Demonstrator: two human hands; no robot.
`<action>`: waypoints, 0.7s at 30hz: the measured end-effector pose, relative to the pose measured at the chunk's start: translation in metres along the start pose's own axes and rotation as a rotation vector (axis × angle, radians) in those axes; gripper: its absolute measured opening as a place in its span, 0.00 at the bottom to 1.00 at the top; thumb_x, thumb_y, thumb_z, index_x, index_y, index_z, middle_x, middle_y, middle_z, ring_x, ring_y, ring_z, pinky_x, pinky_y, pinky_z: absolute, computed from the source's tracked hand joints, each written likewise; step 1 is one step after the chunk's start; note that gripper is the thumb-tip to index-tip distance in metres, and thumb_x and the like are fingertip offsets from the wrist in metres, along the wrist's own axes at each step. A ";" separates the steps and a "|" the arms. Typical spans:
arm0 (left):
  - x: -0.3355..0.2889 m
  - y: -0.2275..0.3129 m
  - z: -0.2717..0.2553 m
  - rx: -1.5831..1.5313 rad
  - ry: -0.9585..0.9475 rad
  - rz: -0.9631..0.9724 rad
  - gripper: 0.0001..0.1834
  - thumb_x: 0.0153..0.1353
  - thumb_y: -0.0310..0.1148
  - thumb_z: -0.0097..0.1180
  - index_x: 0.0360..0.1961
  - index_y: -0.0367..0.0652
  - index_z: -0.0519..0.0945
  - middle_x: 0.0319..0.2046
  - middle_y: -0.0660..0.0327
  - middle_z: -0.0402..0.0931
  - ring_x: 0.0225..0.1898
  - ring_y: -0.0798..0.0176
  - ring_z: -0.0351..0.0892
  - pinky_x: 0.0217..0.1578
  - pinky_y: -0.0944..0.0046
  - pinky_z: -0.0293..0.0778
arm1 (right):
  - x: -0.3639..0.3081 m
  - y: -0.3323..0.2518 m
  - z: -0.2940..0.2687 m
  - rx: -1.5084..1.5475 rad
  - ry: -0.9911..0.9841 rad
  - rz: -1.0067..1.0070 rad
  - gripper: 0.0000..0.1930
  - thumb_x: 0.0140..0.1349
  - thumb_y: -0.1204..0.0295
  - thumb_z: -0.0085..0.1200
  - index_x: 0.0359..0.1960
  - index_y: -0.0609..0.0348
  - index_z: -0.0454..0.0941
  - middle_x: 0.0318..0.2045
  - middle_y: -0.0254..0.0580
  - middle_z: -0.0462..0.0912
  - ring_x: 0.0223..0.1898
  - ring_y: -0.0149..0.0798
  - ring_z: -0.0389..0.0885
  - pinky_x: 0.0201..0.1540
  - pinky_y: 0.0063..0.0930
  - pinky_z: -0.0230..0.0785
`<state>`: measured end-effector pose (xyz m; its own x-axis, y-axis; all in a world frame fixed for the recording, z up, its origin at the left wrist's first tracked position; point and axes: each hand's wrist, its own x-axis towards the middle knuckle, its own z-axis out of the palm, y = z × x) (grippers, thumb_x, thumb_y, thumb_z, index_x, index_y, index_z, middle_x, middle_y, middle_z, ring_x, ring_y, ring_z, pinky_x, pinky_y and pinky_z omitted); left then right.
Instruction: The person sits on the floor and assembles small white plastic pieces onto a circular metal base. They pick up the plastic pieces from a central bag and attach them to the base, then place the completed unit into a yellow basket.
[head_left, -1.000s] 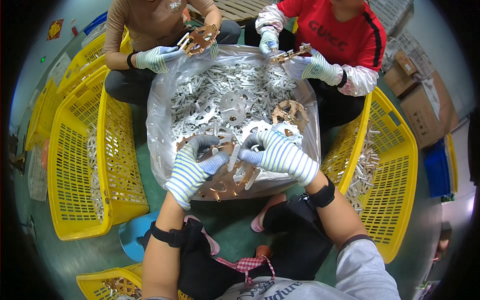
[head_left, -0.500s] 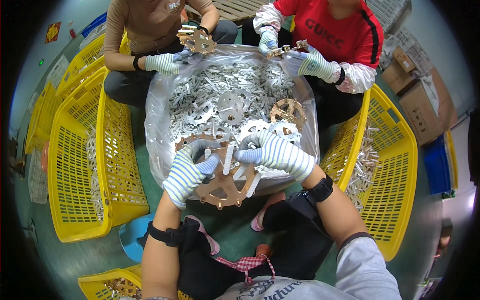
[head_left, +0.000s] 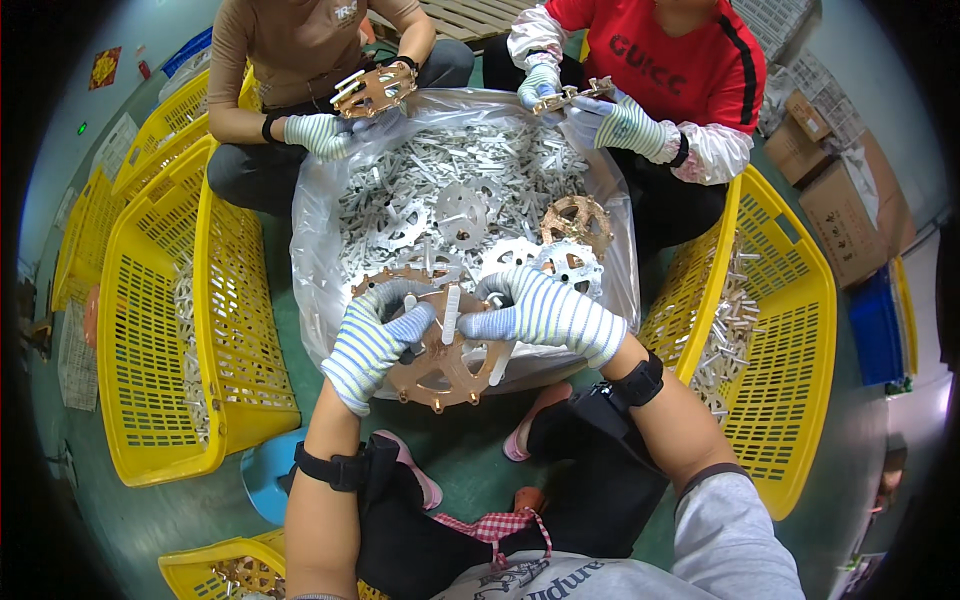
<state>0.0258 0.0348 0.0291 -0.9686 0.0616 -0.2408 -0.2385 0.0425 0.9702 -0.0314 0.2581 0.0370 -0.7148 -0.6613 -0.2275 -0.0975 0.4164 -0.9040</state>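
Copper-coloured disc [head_left: 443,356], pinched at its upper left by my left hand [head_left: 368,345], hangs over the near edge of the plastic liner [head_left: 314,270]; I judge it stiff, fairly light, slightly slick, best held by the rim. It looks spoked and peg-studded, a pale strip [head_left: 450,314] upright across it. My right hand [head_left: 555,315] curls beside that strip; what it grips, I can't tell.

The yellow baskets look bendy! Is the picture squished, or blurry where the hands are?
Head view: the fisheye bows the yellow baskets near the rim; head view, too: corners go black, while the left hand, right hand and coppery wheel look fairly sharp.
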 end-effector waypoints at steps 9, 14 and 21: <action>0.001 -0.002 -0.002 0.028 -0.016 0.005 0.18 0.58 0.39 0.61 0.45 0.38 0.80 0.25 0.67 0.75 0.21 0.76 0.70 0.22 0.74 0.66 | -0.002 -0.005 -0.001 0.047 -0.007 -0.041 0.28 0.54 0.51 0.65 0.47 0.63 0.79 0.35 0.42 0.84 0.37 0.33 0.79 0.42 0.28 0.71; 0.003 0.001 -0.002 0.096 -0.058 -0.080 0.22 0.62 0.44 0.58 0.47 0.36 0.79 0.30 0.65 0.77 0.25 0.73 0.72 0.27 0.71 0.70 | 0.005 -0.004 0.002 -0.230 0.105 0.033 0.35 0.50 0.41 0.63 0.48 0.61 0.79 0.35 0.49 0.84 0.37 0.42 0.83 0.42 0.32 0.73; 0.002 -0.006 0.000 0.132 -0.148 -0.026 0.26 0.66 0.50 0.52 0.50 0.37 0.78 0.41 0.60 0.79 0.44 0.69 0.75 0.47 0.68 0.72 | 0.006 0.005 0.007 -0.237 0.037 0.013 0.30 0.54 0.44 0.61 0.40 0.62 0.82 0.27 0.45 0.83 0.31 0.37 0.80 0.38 0.31 0.72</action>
<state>0.0256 0.0350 0.0224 -0.9392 0.2040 -0.2763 -0.2426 0.1756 0.9541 -0.0312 0.2515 0.0285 -0.7414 -0.6336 -0.2210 -0.2452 0.5623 -0.7897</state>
